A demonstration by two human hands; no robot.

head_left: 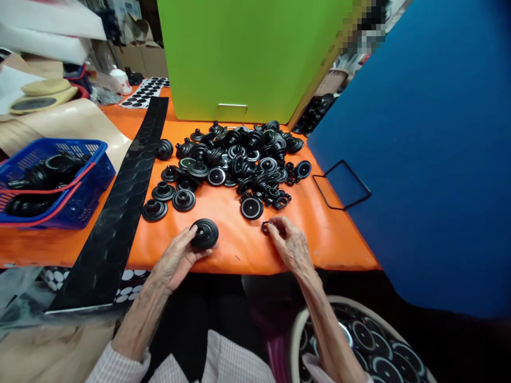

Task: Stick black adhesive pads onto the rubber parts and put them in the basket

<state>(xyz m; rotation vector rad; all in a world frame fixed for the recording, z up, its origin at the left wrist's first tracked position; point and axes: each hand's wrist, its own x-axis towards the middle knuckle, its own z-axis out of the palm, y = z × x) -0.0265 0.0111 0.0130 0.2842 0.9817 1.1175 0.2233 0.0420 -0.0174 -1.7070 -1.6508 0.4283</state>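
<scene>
My left hand grips a round black ridged disc near the front edge of the orange table. Between the fingertips of my right hand is a small black ring-like part, just above the table. Beyond both hands lies a large heap of black round parts. A disc with a pale ring on its face sits at the heap's front, and several stepped discs rest toward its left.
A blue basket with black parts stands at the left beside a long black strip. A green board rises behind the heap, a blue board at the right. A bucket of discs is below right.
</scene>
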